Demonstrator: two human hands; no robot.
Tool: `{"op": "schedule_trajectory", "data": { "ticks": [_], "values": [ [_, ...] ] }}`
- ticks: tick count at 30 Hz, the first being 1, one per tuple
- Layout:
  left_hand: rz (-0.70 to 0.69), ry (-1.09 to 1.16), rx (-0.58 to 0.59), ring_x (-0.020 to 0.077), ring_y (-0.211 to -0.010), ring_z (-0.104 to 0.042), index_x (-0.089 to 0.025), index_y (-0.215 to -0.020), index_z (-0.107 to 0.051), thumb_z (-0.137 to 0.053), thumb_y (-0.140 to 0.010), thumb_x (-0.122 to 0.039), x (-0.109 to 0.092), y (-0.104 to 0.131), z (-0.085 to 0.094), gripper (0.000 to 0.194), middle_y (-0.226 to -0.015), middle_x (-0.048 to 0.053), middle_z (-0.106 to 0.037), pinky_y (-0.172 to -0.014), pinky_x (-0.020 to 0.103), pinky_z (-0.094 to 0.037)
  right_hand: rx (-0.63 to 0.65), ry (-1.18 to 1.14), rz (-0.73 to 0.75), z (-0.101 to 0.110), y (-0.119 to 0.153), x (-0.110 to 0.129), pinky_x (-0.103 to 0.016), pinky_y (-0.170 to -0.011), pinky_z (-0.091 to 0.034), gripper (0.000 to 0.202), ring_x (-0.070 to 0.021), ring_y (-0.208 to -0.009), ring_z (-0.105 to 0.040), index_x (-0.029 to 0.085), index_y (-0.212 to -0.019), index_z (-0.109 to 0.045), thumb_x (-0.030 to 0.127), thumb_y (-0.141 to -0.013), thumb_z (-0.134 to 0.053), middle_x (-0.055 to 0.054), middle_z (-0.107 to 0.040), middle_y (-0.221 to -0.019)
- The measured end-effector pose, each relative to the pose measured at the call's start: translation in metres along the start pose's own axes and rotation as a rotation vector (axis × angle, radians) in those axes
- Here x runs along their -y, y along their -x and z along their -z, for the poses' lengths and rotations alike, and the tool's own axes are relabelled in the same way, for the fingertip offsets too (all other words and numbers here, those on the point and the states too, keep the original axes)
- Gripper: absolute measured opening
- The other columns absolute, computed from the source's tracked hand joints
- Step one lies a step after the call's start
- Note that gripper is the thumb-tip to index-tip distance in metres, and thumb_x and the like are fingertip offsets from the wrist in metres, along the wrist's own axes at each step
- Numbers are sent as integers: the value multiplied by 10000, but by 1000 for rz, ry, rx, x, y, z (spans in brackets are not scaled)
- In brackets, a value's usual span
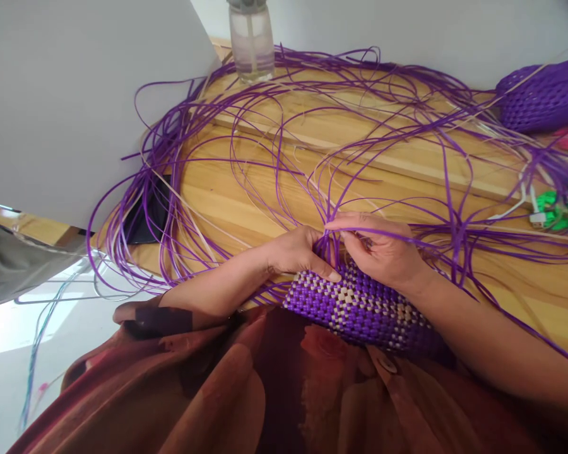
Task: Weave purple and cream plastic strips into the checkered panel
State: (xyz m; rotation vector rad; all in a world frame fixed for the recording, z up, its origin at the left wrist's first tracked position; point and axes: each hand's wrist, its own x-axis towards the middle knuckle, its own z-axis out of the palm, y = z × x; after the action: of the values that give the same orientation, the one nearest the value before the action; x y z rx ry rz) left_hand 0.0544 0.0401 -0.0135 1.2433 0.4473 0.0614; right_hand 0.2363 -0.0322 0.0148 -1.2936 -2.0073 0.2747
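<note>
One left hand [299,253], one right hand [384,252] and one woven piece [353,318] are at the near edge of the table [227,197]. The far edge has one bottle [252,41]. The strips [168,126] I cannot count.

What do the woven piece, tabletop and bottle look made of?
Woven piece: probably plastic strips, purple and cream, with a slight sheen; small highlights dot the weave.
Tabletop: wood or wood-look laminate, smooth satin finish; grain-like streaks show.
Bottle: clear, glossy, likely plastic, possibly glass; liquid and inner tube show through.
</note>
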Motion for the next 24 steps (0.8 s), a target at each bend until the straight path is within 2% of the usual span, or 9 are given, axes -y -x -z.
{"op": "schedule_trajectory", "data": {
  "ticks": [4,7,11,14,16,18,21,24],
  "values": [
    [3,-32,-8,107,-629,-540,-117,-771,-680,-871,-547,-323,2,-1,1,360,-682,-25,-619,-678,269,-453,13,156,119,-5,2,-11,-431,-972,-533,282,-234,-1145,-635,249,-1108,-688,128,-878,-580,-33,-716,-1137],
    [34,-38,-24,115,-643,-562,-119,-799,-699,-871,-542,-319,0,-1,0,369,-710,-12,-651,-692,275,-472,10,284,249,0,6,-16,-435,-977,-525,302,-244,-1182,-610,288,-1121,-695,144,-870,-608,-4,-726,-1114],
    [67,-27,-60,112,-629,-565,-124,-772,-705,-868,-530,-281,-5,0,-2,331,-695,-17,-659,-680,263,-476,-9,474,409,25,11,-11,-432,-936,-505,426,-256,-1149,-610,358,-1228,-648,179,-842,-669,28,-701,-1194],
    [88,-44,-56,108,-586,-552,-122,-729,-701,-850,-554,-273,-9,2,-4,275,-650,-17,-648,-622,248,-462,-41,556,389,50,18,3,-459,-918,-468,519,-286,-1125,-619,388,-1281,-615,179,-815,-707,32,-697,-1206],
    [114,-55,-58,117,-586,-569,-122,-754,-716,-837,-569,-268,-10,3,-5,265,-662,-9,-665,-613,249,-467,-15,582,318,61,24,14,-465,-891,-452,501,-297,-1081,-643,371,-1261,-627,175,-808,-712,19,-719,-1155],
    [139,-52,-60,129,-601,-594,-122,-794,-730,-829,-577,-269,-10,4,-5,280,-694,3,-687,-620,255,-479,44,552,185,64,31,25,-447,-831,-464,353,-286,-974,-678,313,-1155,-672,191,-824,-685,-11,-747,-1046],
    [122,-34,-48,141,-633,-618,-113,-806,-729,-831,-574,-277,-8,4,-5,302,-727,21,-703,-638,259,-494,244,308,-182,55,38,39,-361,-644,-485,100,-207,-706,-681,249,-933,-684,257,-889,-594,-17,-735,-805],
    [79,24,-17,150,-685,-640,-106,-834,-723,-833,-576,-258,-6,3,-6,319,-769,36,-718,-680,265,-507,452,-78,-598,41,38,46,-269,-496,-448,212,-132,-510,-614,226,-816,-654,331,-939,-517,23,-662,-596]
  ]
}}
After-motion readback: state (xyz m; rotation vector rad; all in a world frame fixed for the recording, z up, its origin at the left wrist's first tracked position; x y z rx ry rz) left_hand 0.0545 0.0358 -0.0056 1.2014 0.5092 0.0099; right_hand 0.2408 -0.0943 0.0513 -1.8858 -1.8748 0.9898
